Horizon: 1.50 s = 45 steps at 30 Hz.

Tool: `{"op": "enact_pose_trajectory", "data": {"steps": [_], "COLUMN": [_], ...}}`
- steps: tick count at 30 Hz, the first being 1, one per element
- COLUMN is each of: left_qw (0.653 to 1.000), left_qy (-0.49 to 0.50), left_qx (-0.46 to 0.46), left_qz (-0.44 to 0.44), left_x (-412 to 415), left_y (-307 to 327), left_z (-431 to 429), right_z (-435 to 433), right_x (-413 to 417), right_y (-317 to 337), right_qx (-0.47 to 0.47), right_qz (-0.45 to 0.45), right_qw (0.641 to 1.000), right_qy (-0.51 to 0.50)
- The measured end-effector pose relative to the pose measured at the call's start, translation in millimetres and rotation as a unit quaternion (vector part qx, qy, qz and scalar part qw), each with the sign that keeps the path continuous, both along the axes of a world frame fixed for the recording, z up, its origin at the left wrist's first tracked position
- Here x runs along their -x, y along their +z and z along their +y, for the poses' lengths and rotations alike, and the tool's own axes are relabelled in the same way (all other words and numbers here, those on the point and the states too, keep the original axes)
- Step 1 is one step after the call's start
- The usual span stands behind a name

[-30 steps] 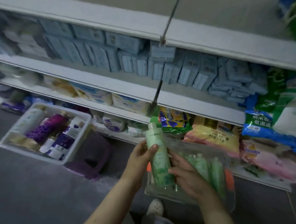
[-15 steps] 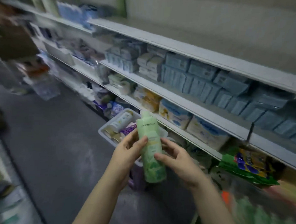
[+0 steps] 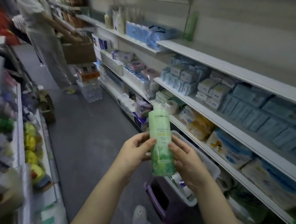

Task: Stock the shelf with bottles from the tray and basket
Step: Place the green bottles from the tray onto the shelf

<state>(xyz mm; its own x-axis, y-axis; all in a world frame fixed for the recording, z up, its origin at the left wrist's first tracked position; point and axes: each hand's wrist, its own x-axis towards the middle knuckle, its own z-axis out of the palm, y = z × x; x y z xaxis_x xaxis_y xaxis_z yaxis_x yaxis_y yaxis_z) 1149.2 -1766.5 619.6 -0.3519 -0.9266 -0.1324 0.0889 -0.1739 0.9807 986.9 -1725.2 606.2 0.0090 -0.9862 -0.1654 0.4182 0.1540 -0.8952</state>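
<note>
Plastic by the look of it, the green bottle (image 3: 161, 145) stands upright in the lower middle of the frame, held between both our hands. Our left hand (image 3: 135, 150) curls its fingers behind the body, with the thumb laid on the label's left edge. Our right hand (image 3: 185, 161) cups the lower right side, thumb on the front. Both are gripping the bottle; neither is free.

We judge it a full toiletry bottle: fairly heavy for its size and stiff-walled, with a little give under a squeeze. The glossy skin could slide through a loose pinch. A drop would likely dent it rather than break it. The cap (image 3: 158, 104) is blurred against the goods behind, so we cannot tell its kind and would not lift by it. The surest hold is round the mid-body, just above the leaf print, with a palm under the base if needed.

Just below and right of our hands, the pale tray (image 3: 207, 158) seems to rest on a purple stool (image 3: 159, 197). The bare white shelf (image 3: 229, 64) crosses the upper right. A tall green bottle (image 3: 190, 26) stands on it near the top of the frame, so that looks like the likely spot.
</note>
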Motion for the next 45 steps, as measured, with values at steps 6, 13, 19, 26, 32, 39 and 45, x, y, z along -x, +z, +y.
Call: {"op": "enact_pose_trajectory", "data": {"steps": [6, 13, 19, 26, 32, 39, 45], "left_qw": [0.999, 0.999, 0.998, 0.989, 0.984, 0.984, 0.982], "left_qy": [-0.018, 0.000, -0.009, -0.145, -0.174, -0.163, -0.161], "left_qx": [0.029, 0.050, 0.056, 0.024, 0.018, 0.071, 0.102], "left_qz": [0.002, 0.000, -0.004, 0.017, 0.037, 0.031, 0.005], "left_x": [-19, -54, -79, -76, -31, 68, 135], "left_y": [9, 23, 22, 25, 42, 64, 75], "left_z": [-123, -263, -370, -530, -637, -724, -783], "right_z": [-127, -272, -375, -493, -566, -635, -692], "right_x": [-20, -48, -72, -85, -57, 19, 92], "right_y": [1, 16, 27, 33, 48, 74, 100], "right_qx": [0.021, 0.032, 0.019, 0.017, 0.053, 0.101, 0.134], "right_qz": [-0.025, 0.031, 0.054, 0.096, 0.095, 0.139, 0.240], "right_qw": [0.999, 0.999, 0.998, 0.990, 0.966, 0.925, 0.889], "right_qy": [-0.014, 0.016, 0.025, -0.102, -0.234, -0.339, -0.366]}}
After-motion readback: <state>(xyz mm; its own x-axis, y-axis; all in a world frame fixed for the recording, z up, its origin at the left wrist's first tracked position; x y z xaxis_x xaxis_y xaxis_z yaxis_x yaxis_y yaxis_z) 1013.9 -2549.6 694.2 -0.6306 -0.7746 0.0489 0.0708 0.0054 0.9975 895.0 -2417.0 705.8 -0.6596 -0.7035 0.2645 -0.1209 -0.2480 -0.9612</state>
